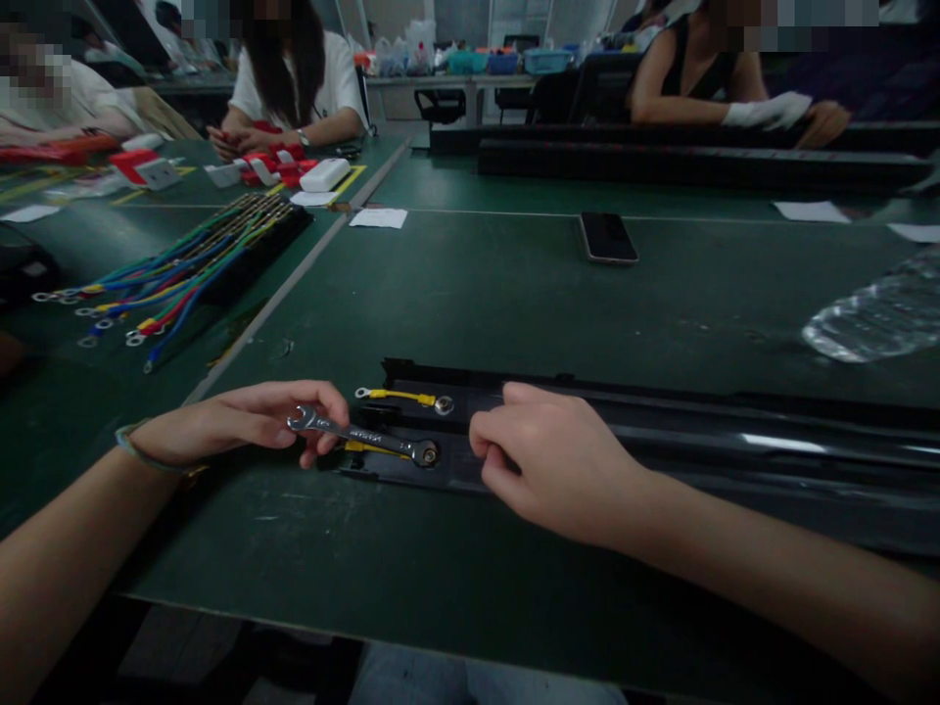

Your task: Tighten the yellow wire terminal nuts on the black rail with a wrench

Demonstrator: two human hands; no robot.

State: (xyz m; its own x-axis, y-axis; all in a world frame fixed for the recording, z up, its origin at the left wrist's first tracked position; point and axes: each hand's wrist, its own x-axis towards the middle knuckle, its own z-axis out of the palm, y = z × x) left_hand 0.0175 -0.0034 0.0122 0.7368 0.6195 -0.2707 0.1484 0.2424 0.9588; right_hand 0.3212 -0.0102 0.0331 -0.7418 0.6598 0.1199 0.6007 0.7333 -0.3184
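The fingers of my left hand (pixel 305 421) curl round the open-jaw end of a silver combination wrench (pixel 367 437). The wrench's ring end sits over a fastener on a long black housing (pixel 477 470), with a short yellow cable partly hidden beneath the shaft. Behind it, another yellow cable (pixel 400 395) with a ring terminal is fixed at a round bolt head (pixel 445 404). My right hand (pixel 547 455) is closed over the housing, right of the wrench. Its fingertips are curled out of sight, so I cannot tell whether they hold anything.
A bundle of coloured cables with ring terminals (pixel 168 264) lies at the left. Farther back are a phone (pixel 609 238), paper slips (pixel 378 217) and red and white parts (pixel 271 168). A clear plastic bottle (pixel 873 308) lies right. Several people sit across the green table (pixel 477 294).
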